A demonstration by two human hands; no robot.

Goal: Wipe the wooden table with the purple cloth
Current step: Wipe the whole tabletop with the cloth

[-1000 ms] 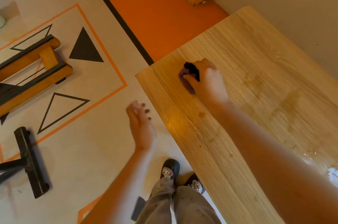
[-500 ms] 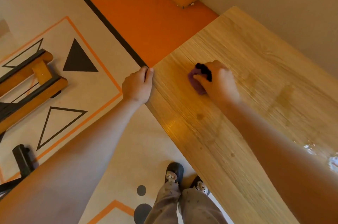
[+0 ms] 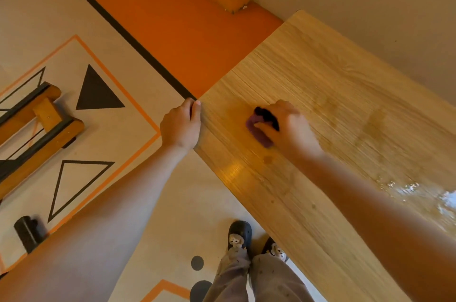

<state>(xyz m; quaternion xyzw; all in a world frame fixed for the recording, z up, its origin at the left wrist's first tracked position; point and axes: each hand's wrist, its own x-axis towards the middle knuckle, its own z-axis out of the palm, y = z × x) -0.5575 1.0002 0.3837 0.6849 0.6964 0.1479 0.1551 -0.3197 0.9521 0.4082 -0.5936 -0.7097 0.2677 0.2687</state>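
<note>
Right hand [image 3: 288,129] bunches the purple cloth [image 3: 259,129] under curled fingers and thumb, pressing it flat onto the wooden table [image 3: 345,94] near the left corner, probably so the wad stays put under load. Left hand [image 3: 181,126] grips the table's corner edge, thumb on top, fingers curled over the side; looks like bracing for the reach. Wet glare sits at the table's right end, dull smears between: likely mid-wipe, most of the top yet to cover. Person's shoes [image 3: 240,234] stand right against the table's near edge.
</note>
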